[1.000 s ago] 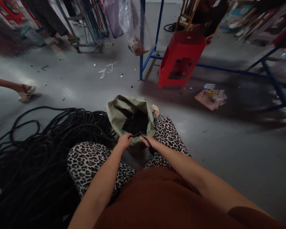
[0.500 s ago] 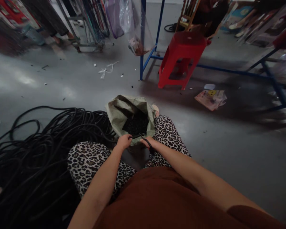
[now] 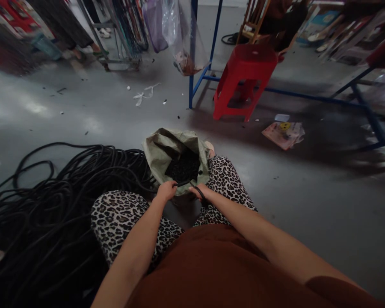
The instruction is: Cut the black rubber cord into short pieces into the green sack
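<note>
Black cable (image 3: 183, 183) | both hands grip | no legible writing

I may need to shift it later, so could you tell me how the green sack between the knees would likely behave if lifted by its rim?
The green sack would probably sag: its rim is creased, soft fabric. It may feel heavy, since dark pieces fill it. Being open-topped, it could spill if tipped.

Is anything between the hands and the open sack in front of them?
Nothing visible. The left hand and right hand grip a black cable right at the sack mouth, which gapes open over dark pieces.
</note>
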`<state>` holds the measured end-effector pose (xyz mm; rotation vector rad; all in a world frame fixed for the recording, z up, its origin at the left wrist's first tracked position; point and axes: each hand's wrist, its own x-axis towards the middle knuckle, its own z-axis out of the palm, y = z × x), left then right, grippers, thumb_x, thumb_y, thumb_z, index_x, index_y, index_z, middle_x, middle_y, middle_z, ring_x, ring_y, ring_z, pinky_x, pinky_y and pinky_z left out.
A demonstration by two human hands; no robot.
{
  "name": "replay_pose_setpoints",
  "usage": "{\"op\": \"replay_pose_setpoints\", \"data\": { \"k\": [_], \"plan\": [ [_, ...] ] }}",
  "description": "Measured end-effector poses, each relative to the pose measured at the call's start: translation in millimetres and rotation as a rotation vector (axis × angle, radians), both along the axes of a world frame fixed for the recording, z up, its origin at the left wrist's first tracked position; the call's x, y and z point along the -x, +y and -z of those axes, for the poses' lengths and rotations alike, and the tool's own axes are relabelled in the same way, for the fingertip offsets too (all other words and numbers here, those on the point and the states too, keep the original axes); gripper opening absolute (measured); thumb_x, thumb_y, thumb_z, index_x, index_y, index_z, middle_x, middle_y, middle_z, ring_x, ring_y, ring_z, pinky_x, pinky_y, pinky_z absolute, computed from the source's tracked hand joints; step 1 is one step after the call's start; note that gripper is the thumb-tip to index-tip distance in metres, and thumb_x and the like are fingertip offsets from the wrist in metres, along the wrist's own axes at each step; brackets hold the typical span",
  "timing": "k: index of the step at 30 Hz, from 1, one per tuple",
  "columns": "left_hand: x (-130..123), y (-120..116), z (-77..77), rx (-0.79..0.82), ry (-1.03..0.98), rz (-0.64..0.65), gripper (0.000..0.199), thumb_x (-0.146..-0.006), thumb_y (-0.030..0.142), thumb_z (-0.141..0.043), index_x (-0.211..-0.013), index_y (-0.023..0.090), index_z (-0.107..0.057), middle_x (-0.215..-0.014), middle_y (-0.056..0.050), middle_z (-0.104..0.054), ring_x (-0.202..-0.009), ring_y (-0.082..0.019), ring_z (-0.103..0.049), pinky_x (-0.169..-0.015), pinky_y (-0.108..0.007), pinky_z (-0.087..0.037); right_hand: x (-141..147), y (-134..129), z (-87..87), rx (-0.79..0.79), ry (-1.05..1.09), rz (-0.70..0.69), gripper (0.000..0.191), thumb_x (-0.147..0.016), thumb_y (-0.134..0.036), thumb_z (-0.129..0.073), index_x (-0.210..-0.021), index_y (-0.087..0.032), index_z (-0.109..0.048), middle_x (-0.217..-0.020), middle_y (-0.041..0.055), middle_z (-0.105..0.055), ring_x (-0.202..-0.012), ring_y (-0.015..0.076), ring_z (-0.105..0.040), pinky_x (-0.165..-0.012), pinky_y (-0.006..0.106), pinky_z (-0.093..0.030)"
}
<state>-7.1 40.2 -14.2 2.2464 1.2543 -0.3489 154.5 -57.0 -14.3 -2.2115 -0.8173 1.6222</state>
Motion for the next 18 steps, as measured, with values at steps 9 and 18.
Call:
{"op": "replay_pose_setpoints", "data": {
  "k": [9,18],
  "plan": [
    [-0.9,2.9,-4.7,-0.118,-0.122,-0.102,0.034,-0.083,0.03,-0.044,-0.111,0.021,-0.059,-0.108,-0.005,-0.065,-0.099,-0.019,-0.059,-0.088,-0.028,-0.043,-2.0,-4.4,-23.5,0.004,0.199,0.052,0.051,-0.085,-0.059,-0.04,-0.102,-0.014,-0.057,-0.045,-0.0018,-0.048,-0.034,0.0114,-0.048,-0.036,0.019,-0.037],
    [-5.2,-1.3,-9.8,-0.102,-0.187,-0.07,0.036,-0.083,0.026,-0.045,-0.116,0.022,-0.058,-0.115,-0.003,-0.062,-0.106,-0.016,-0.055,-0.094,-0.026,-0.04,0.8,-6.6,-23.0,-0.023,0.249,0.046,0.053,-0.083,-0.061,-0.043,-0.104,-0.015,-0.057,-0.045,-0.0026,-0.049,-0.034,0.0101,-0.048,-0.035,0.016,-0.036]
  ]
}}
